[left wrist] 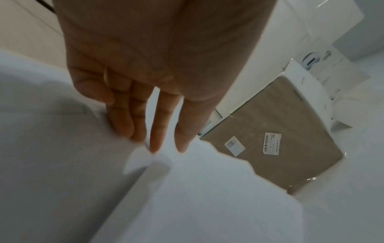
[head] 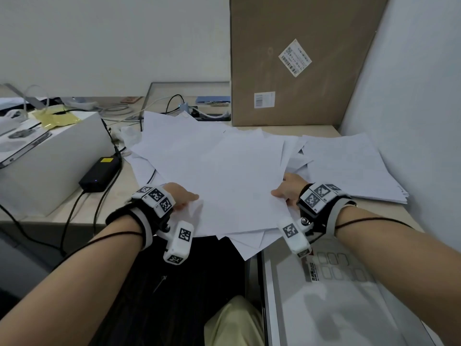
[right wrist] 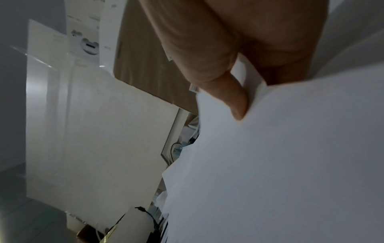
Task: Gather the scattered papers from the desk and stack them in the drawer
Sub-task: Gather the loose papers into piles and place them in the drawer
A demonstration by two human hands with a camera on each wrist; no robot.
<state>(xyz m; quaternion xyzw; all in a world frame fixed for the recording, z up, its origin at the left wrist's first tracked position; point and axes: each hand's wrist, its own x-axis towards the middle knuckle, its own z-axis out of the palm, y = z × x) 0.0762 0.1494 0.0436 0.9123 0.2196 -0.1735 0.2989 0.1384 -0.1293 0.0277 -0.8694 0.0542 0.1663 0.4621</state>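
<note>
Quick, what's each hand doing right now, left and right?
Left hand: holding the left edge of the paper bundle, thumb on top, fingers straight underneath.
Right hand: pinching the bundle's right edge, thumb on top.

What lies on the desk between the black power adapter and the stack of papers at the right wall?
Head view: loose overlapping white sheets, held by the left hand and right hand.

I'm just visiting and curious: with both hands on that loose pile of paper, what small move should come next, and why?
Probably draw both hands inward to square up the sheets. The left hand and right hand hold opposite sides of the papers, which are fanned out at odd angles, with corners hanging over the desk edge. More sheets lie to the right, not yet gathered.
</note>
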